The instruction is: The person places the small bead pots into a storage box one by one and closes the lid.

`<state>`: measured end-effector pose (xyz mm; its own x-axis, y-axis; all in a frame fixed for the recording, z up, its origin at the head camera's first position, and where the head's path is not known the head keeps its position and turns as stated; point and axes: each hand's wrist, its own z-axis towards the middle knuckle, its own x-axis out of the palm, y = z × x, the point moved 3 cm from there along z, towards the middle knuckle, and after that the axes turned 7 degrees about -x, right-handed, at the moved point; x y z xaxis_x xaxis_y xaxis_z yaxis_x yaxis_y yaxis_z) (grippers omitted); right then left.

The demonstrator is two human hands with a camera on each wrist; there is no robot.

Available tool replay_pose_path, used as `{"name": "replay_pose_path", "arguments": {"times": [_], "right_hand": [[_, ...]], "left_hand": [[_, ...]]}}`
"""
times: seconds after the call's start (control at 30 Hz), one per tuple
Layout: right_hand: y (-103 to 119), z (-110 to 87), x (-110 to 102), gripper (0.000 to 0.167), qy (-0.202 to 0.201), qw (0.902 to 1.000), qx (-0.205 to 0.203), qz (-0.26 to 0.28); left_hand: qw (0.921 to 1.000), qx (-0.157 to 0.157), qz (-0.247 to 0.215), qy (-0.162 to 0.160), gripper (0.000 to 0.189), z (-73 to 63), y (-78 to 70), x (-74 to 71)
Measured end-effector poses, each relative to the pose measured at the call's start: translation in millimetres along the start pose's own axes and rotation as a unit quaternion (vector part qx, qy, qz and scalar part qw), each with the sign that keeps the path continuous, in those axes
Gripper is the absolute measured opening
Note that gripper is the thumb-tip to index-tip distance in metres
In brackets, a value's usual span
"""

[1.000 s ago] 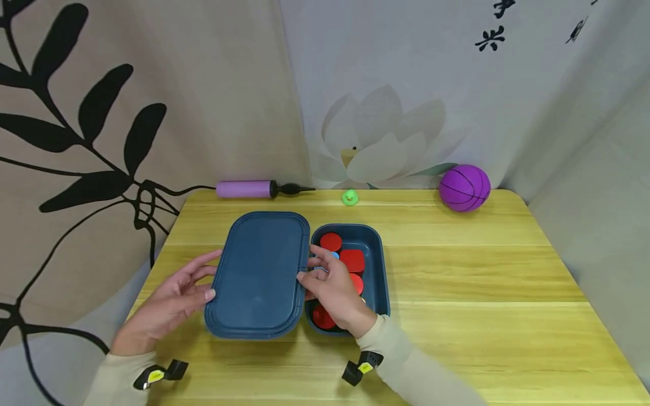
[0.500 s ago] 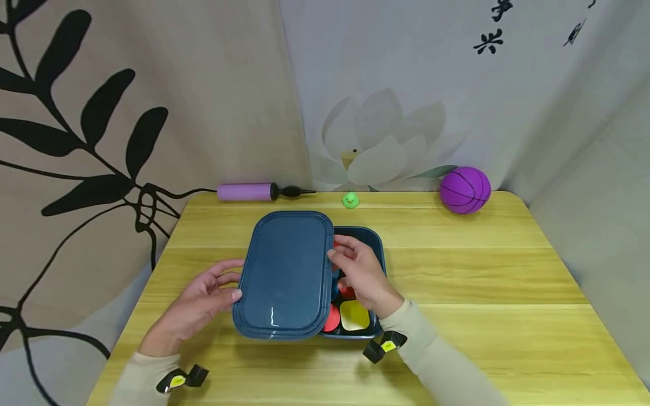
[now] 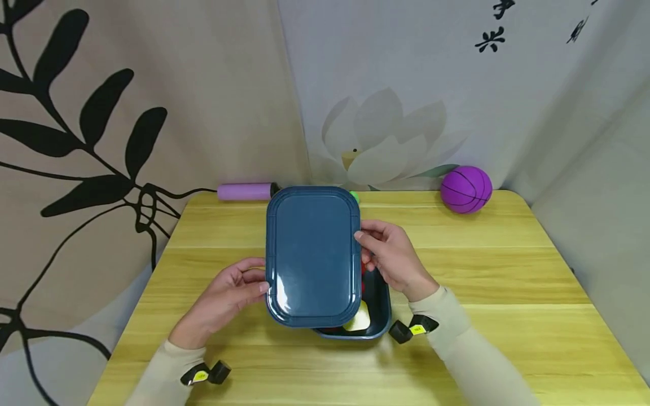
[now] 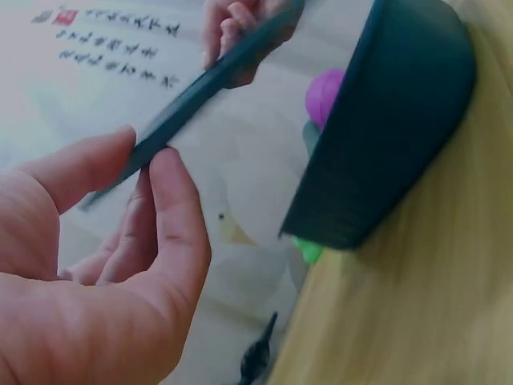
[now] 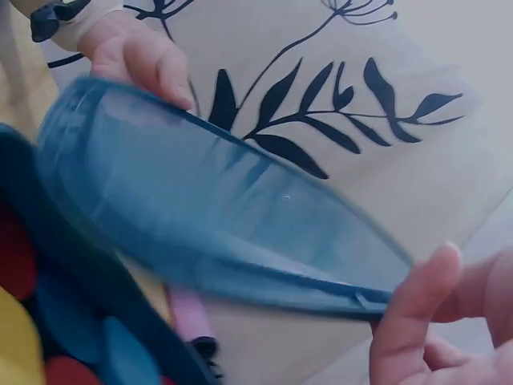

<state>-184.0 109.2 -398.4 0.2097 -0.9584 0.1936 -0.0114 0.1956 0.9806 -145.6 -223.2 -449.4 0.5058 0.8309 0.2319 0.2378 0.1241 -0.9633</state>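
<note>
A dark blue rectangular lid (image 3: 313,254) is pinched at its two long sides, by my left hand (image 3: 223,301) at the left edge and my right hand (image 3: 396,259) at the right. It hangs tilted above a matching dark blue box (image 3: 382,316), hiding most of it. The left wrist view shows a gap between the lid (image 4: 188,104) and the box wall (image 4: 385,128). Inside the box, a yellow piece (image 3: 360,317) and bits of red show past the lid. The right wrist view adds blue pieces (image 5: 72,317) and red ones (image 5: 12,253) in there.
At the wooden table's back edge lie a purple hand pump (image 3: 245,192) and, farther right, a purple ball (image 3: 466,189) with black lines. A small green duck (image 3: 355,196) is mostly hidden behind the lid. A printed curtain (image 3: 218,101) hangs behind.
Both hands have carried the lid rightward, from beside the box to over it, and lately also up and away from me. The lid now covers most of the box from the head view.
</note>
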Motion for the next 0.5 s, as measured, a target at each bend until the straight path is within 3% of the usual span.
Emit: {"name": "replay_pose_path", "arguments": {"times": [0.27,0.5], "right_hand": [[44.8,-12.6,-15.6,0.035,-0.021,0.9964,-0.064,-0.052],[67.2,-27.6,-28.6,0.03,-0.008,0.9841,-0.134,-0.116]], "left_hand": [[0.9946,-0.012,0.059,-0.084,0.025,17.6,-19.6,18.1],[0.9936,-0.002,0.083,-0.076,0.018,37.2,-34.9,26.6]]}}
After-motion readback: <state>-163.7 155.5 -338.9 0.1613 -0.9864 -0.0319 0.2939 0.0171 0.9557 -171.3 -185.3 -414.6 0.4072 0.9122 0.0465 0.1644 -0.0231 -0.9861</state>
